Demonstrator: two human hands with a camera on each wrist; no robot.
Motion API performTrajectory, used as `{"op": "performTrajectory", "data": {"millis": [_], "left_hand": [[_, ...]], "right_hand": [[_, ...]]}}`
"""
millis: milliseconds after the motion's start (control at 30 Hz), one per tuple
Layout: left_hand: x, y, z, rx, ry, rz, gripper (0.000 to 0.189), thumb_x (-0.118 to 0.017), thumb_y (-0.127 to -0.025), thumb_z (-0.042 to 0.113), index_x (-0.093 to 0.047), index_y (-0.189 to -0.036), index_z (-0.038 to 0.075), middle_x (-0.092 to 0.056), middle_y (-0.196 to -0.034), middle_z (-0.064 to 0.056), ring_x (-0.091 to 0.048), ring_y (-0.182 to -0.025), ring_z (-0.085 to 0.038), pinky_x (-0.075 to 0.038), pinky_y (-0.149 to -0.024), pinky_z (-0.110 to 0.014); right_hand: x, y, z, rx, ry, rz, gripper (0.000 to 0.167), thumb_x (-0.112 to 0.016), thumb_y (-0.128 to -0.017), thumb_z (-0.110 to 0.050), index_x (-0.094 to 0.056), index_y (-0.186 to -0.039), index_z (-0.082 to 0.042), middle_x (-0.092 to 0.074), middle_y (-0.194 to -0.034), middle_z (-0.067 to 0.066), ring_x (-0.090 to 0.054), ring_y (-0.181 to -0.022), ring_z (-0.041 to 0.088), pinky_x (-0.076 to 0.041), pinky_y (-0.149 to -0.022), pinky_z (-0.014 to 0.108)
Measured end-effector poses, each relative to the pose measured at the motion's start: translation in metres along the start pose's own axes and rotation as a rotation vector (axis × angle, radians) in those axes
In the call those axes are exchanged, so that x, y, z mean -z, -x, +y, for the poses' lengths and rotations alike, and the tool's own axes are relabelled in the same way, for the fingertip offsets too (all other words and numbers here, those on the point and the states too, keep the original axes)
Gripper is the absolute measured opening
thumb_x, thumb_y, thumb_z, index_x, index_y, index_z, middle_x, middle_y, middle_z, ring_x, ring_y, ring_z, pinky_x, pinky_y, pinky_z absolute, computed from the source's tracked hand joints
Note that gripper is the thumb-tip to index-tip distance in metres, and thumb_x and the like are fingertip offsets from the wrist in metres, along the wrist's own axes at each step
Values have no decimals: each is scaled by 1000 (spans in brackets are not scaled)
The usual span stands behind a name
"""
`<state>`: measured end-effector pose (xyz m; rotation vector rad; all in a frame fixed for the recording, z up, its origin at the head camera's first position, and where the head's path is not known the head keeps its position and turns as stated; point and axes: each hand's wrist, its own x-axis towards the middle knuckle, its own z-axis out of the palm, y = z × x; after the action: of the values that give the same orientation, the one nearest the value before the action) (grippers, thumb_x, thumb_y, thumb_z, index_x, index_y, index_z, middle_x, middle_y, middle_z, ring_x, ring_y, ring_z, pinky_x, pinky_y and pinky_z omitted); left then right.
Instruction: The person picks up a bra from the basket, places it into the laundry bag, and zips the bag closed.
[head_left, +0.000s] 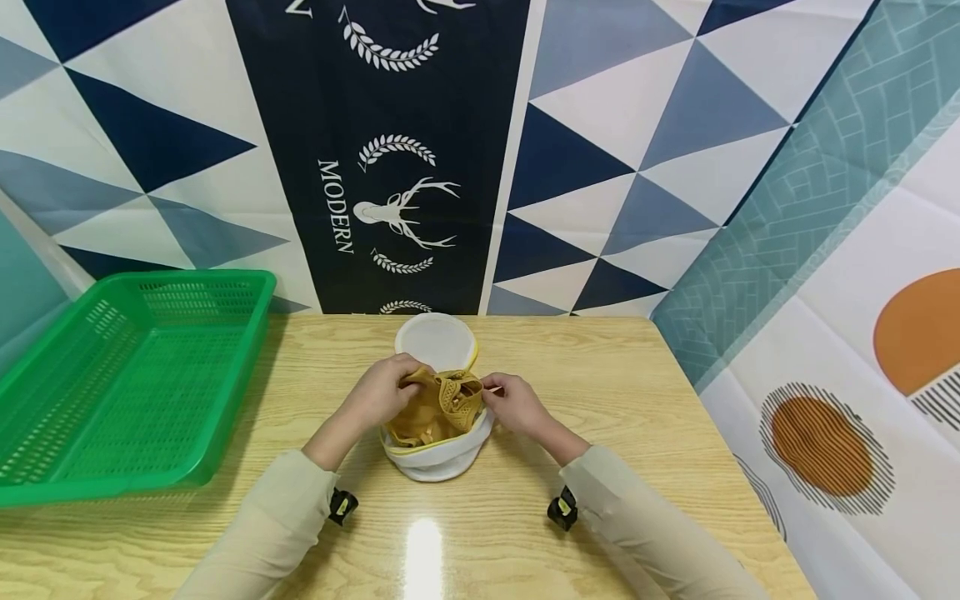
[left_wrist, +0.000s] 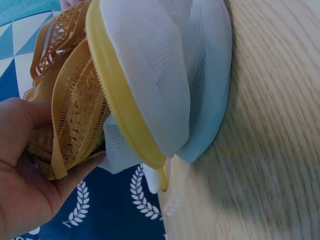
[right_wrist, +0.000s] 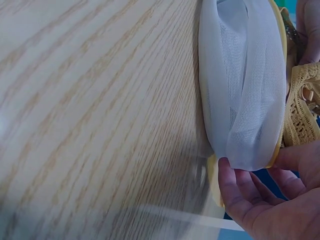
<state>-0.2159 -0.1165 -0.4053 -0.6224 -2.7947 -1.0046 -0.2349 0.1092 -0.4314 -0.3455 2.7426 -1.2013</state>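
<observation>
A mustard-yellow lace bra (head_left: 423,410) lies partly inside a round white mesh laundry bag (head_left: 442,461) with a yellow zipper edge. The bag's round lid (head_left: 435,340) is folded back toward the wall. On the left, my left hand (head_left: 381,392) grips the bra's lace edge (left_wrist: 82,107) between thumb and fingers, above the rim. At the opposite side, my right hand (head_left: 519,406) pinches the bag's rim, its thumb beside the yellow zipper (right_wrist: 278,145) and its fingers under the white mesh (right_wrist: 255,115). Lace lies right next to that thumb; the bag's bottom is hidden.
A large green plastic basket (head_left: 225,392) stands at the left of the wooden table (head_left: 600,358). A patterned cloth (head_left: 585,167) hangs behind the table's back edge, and another printed cloth lines the right side.
</observation>
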Motion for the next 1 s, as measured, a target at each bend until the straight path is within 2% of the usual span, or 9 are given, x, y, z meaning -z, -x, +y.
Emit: {"op": "performTrajectory", "data": {"millis": [300, 433, 600, 767, 867, 1000], "left_hand": [[0, -1, 1, -66, -77, -17, 21, -63, -85, 2, -70, -104, 9, -66, -100, -4, -63, -97, -23, -50, -89, -40], [0, -1, 1, -36, -56, -20, 24, -63, -86, 5, -67, -109, 10, -66, -102, -5, -62, -99, -24, -49, -91, -41], [2, -1, -1, 24, 30, -21, 29, -65, -88, 11, -64, -116, 11, -65, -107, -8, -60, -97, -22, -49, -85, -41], [7, -1, -3, 68, 170, -29, 37, -67, -87, 20, -60, -122, 10, -61, -122, -9, -57, -109, -25, -48, -92, -42], [11, 1, -4, 100, 262, -22, 41, -66, -87, 31, -60, -123, 11, -61, -123, -7, -56, -111, -26, -48, -92, -42], [16, 6, -10, 155, 359, 18, 42, -62, -88, 42, -62, -120, 14, -65, -114, -5, -57, -105, -23, -49, -86, -37]], "right_hand": [[0, 0, 1, -5, -25, -9, 21, -52, -92, -6, -66, -107, -2, -66, -101, 12, -61, -87, 19, -50, -64, 25], [0, 0, 1, 3, -13, -8, 20, -52, -93, -8, -66, -107, -2, -66, -102, 12, -61, -89, 20, -51, -68, 26], [0, 1, 0, 21, -8, -11, 21, -52, -93, -8, -65, -108, -1, -66, -104, 12, -61, -94, 22, -52, -74, 30], [0, 1, 0, 15, -7, -6, 21, -53, -93, -8, -65, -109, -1, -65, -105, 12, -61, -96, 23, -52, -77, 31], [0, 1, 0, 9, -1, -4, 22, -53, -93, -9, -64, -110, -1, -65, -106, 13, -61, -97, 24, -52, -78, 32], [0, 2, 0, 8, 11, -9, 22, -53, -94, -10, -64, -111, -1, -65, -106, 12, -61, -97, 24, -52, -79, 33]]}}
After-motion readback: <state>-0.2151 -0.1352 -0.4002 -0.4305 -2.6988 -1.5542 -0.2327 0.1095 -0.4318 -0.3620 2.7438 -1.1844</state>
